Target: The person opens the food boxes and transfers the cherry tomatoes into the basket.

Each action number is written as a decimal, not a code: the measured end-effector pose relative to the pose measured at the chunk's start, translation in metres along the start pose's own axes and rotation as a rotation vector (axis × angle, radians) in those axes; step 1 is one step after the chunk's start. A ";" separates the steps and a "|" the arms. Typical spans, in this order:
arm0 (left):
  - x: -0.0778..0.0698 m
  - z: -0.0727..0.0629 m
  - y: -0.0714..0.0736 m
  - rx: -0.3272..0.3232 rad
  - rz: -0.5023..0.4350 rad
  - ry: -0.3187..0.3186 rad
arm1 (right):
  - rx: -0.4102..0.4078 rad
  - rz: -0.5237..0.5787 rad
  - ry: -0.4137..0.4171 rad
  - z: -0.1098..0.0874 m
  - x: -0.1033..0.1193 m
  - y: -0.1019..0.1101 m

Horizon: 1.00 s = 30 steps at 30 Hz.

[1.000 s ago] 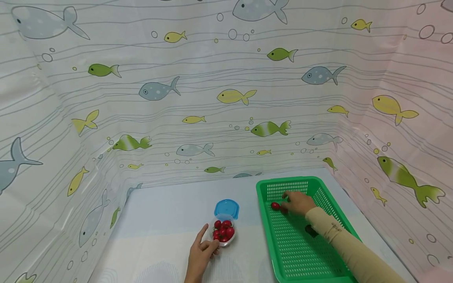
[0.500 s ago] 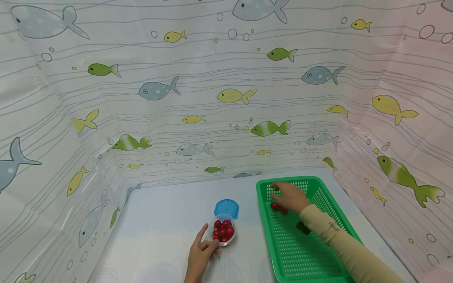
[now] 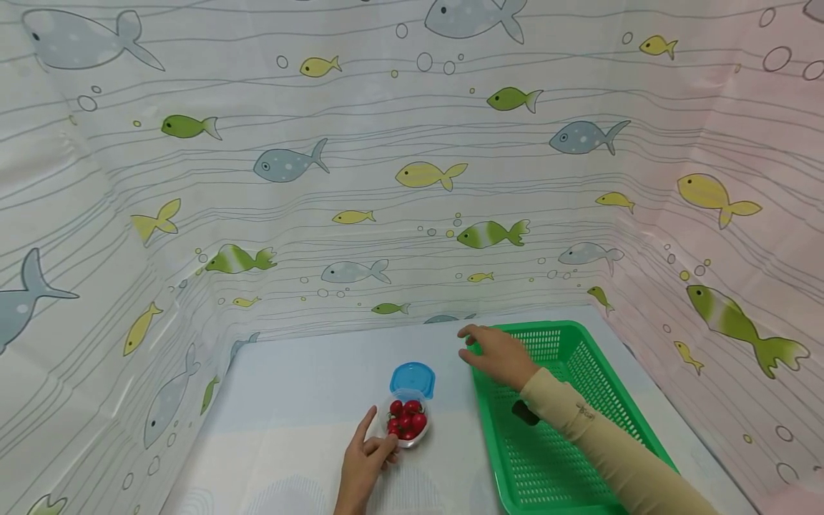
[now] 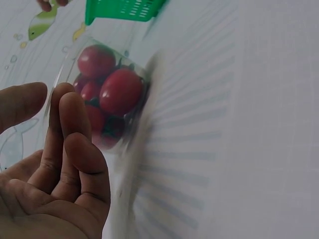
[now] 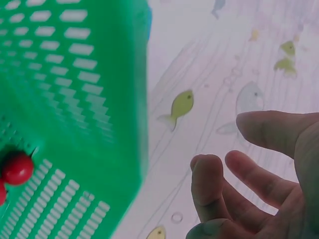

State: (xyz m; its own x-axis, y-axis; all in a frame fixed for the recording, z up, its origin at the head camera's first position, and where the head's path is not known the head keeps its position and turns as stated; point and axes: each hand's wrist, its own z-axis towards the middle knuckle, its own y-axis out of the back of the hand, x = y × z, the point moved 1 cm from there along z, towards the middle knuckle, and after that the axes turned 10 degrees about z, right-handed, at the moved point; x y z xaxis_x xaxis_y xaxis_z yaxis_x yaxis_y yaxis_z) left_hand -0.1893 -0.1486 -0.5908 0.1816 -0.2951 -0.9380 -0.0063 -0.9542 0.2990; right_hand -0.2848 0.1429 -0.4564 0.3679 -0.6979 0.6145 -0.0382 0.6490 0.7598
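Note:
A clear plastic container [image 3: 418, 438] filled with several red cherry tomatoes [image 3: 407, 420] stands on the table. My left hand [image 3: 363, 461] pinches its near rim, thumb and fingertips on either side of the wall in the left wrist view. My right hand [image 3: 497, 355] is above the far left corner of the green basket [image 3: 492, 429], fingers loosely bent with nothing between them. In the right wrist view, cherry tomatoes [image 5: 18, 169] lie on the basket's floor; the right arm hides them in the head view.
A blue lid [image 3: 412, 379] lies flat just behind the container. The basket takes up the right side of the table [image 3: 302, 400]. Fish-printed sheets [image 3: 373, 236] enclose the table at the back and sides. A small dark device [image 3: 526, 413] is on the right wrist.
My right hand has moved left and up, from over the tomatoes inside the basket to its far left corner. The left hand and the container have stayed in place.

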 end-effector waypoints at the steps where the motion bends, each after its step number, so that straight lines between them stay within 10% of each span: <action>1: 0.000 0.000 0.000 0.001 0.001 0.000 | 0.006 -0.004 0.003 0.001 0.003 -0.003; 30: -0.004 -0.003 0.000 0.000 0.026 -0.026 | 0.334 -0.084 0.098 0.001 0.067 -0.063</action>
State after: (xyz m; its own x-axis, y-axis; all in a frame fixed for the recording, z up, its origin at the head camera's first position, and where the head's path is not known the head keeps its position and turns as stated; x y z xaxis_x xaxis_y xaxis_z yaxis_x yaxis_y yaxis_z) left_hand -0.1870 -0.1470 -0.5864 0.1559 -0.3209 -0.9342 -0.0105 -0.9462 0.3233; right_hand -0.2587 0.0553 -0.4629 0.4698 -0.7017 0.5357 -0.2999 0.4438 0.8444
